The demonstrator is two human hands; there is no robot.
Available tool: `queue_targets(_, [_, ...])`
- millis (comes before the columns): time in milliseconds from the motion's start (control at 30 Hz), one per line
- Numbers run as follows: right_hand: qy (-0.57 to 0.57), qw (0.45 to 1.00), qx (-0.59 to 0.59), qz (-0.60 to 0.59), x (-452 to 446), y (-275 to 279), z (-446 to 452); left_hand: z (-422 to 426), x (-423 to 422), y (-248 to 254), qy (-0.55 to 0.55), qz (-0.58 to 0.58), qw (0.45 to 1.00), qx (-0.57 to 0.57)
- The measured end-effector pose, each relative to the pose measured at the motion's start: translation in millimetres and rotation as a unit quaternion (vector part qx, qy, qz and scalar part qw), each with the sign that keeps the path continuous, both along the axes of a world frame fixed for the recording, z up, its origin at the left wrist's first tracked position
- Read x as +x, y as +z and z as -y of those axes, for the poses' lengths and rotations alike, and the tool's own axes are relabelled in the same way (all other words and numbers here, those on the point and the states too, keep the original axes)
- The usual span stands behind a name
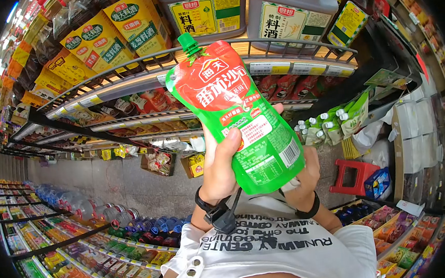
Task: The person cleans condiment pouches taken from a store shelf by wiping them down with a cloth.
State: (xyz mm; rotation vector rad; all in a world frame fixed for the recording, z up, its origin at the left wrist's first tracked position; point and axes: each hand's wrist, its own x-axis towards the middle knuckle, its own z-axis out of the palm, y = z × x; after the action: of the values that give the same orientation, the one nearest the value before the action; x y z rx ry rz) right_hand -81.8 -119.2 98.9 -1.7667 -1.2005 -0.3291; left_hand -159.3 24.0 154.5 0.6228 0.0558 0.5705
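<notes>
While the left hand (220, 165) held the pouch (236, 112) up between the person's body and the shelf (300, 69), its printed front faced the camera and its cap (190, 44) pointed away, toward the jugs (206, 15). That hand was closed around the left edge, thumb on the front; fingertips (278, 108) showing past the other edge were probably its own. The right hand (307, 171) was curled beside the lower right corner, partly hidden, and whether it gripped the pouch could not be told.

As for progress, the pouch was already in hand and off any shelf, turned so that its label could be read. The cap was on, so opening, by the look of it, had not been done. Nor had the pouch been put down: red packs (302, 86) lay on the tier below, well apart from any grasp.
</notes>
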Motion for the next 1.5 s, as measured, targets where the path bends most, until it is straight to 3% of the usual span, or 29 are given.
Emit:
queue_targets(100, [0.000,0.999,-0.029,0.022,2,5,-4,7,6,11,0.083,-0.083,0.989,0.088])
queue_targets(267, [0.001,0.999,-0.048,0.026,2,-4,-10,4,4,15,0.127,-0.074,0.980,0.130])
queue_targets(367, [0.072,0.995,-0.065,-0.012,-1,-8,-8,-2,2,11,0.138,-0.068,0.979,0.133])
queue_targets(467, [0.258,0.961,-0.045,-0.085,-8,-17,-6,-3,0,14,0.138,-0.044,0.984,0.108])
queue_targets(633, [0.307,0.944,-0.068,-0.101,7,-9,5,-5,-7,8,0.126,-0.046,0.984,0.119])
queue_targets(700, [0.211,0.960,-0.080,-0.162,16,1,9,-4,-8,4,0.116,-0.041,0.988,0.097])
queue_targets(767, [0.106,0.984,-0.038,-0.138,33,5,7,-1,-8,0,0.114,-0.033,0.990,0.076])
queue_targets(833, [0.011,0.977,0.004,-0.211,48,11,13,-1,-10,-7,0.084,-0.036,0.994,0.057])
queue_targets(900, [-0.043,0.988,0.002,-0.149,74,10,25,-4,-15,-27,0.066,-0.013,0.996,0.053])
queue_targets(933, [-0.032,0.993,-0.003,-0.110,79,15,29,-5,-15,-38,0.028,-0.032,0.990,0.136])
queue_targets(967, [-0.038,0.993,-0.003,-0.109,76,25,28,-6,-14,-47,-0.012,-0.049,0.975,0.217])
queue_targets(1000, [-0.010,0.985,0.009,-0.173,69,40,22,-5,-9,-53,-0.006,-0.069,0.925,0.374])
queue_targets(1033, [0.018,0.971,0.022,-0.236,62,50,20,-4,3,-50,0.058,-0.092,0.833,0.543])
queue_targets(1100, [0.075,0.960,-0.024,-0.269,48,49,25,5,26,-49,0.095,-0.062,0.715,0.690])
queue_targets(1167, [0.071,0.965,-0.046,-0.249,35,39,28,19,43,-85,0.124,-0.003,0.740,0.661])
queue_targets(1233, [0.055,0.958,-0.025,-0.279,30,31,35,31,50,-106,0.095,-0.017,0.769,0.632])
queue_targets(1300, [-0.053,0.944,-0.051,-0.321,28,22,42,42,54,-116,0.139,-0.039,0.636,0.758])
queue_targets(1367, [-0.119,0.929,-0.067,-0.344,28,16,44,54,54,-124,0.108,-0.048,0.616,0.779])
queue_targets(1433, [-0.212,0.945,-0.113,-0.220,36,-6,56,66,58,-135,0.096,-0.075,0.577,0.807])
queue_targets(1500, [-0.220,0.947,-0.124,-0.199,44,-6,64,70,63,-147,0.094,-0.062,0.590,0.799])
